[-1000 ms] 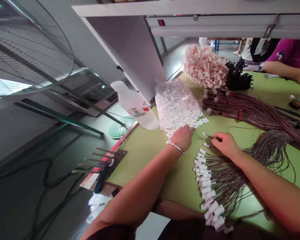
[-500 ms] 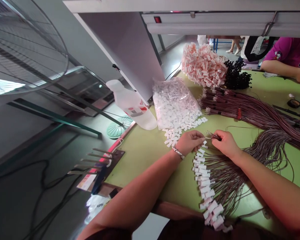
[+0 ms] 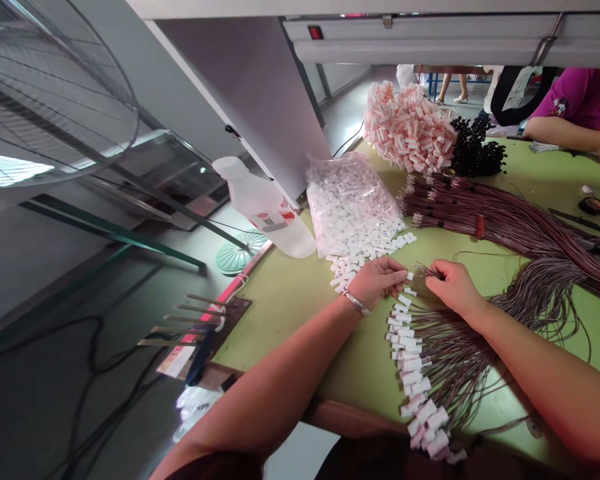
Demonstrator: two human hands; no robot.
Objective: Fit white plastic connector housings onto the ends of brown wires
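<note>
Left grip [image 3: 377, 281] pinching tiny white connector [image 3: 409, 275] above worktop [image 3: 300, 300], at nine o'clock from right grip [image 3: 450, 285], clenched on thin wires [image 3: 427, 270]. Likely featherlight, rigid, slippery; best pinched across flat sides.

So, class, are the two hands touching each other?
Apart. Head view: green table shows between left hand, pinching a connector, and right hand, holding wires.

Assembly workshop: wire bundles [image 3: 505, 223], bagged connectors [image 3: 350, 203].
</note>
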